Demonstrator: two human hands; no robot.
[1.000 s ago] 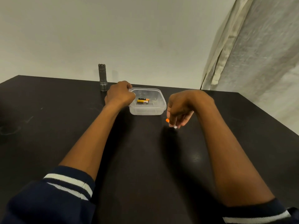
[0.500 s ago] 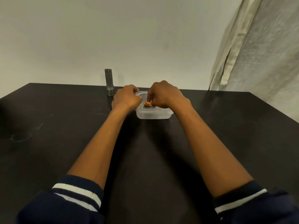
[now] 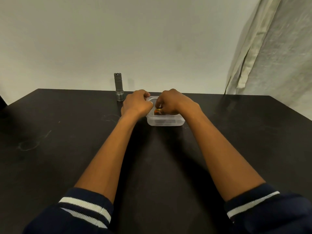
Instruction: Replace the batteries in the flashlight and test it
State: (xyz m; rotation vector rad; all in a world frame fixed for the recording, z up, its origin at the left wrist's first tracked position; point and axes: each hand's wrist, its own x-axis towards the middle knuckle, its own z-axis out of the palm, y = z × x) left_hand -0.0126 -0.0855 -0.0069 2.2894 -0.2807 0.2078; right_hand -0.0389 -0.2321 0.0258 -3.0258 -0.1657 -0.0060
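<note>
A grey metal flashlight [image 3: 119, 86] stands upright near the far edge of the black table [image 3: 67, 135], just left of my hands. A clear plastic container [image 3: 165, 122] sits to its right with orange-and-black batteries [image 3: 157, 110] inside. My left hand [image 3: 136, 103] is curled against the container's left rim and holds it. My right hand [image 3: 174, 102] reaches down into the container, its fingertips pinched on a battery. Most of the container's inside is hidden by my right hand.
A pale wall rises right behind the table's far edge. A cream curtain [image 3: 270, 56] hangs at the right, past the table's back right corner. Faint scuffs mark the tabletop on the left.
My right hand, which held an orange battery above the table to the container's right, has moved left into the container. My left hand has stayed at the container's rim.
</note>
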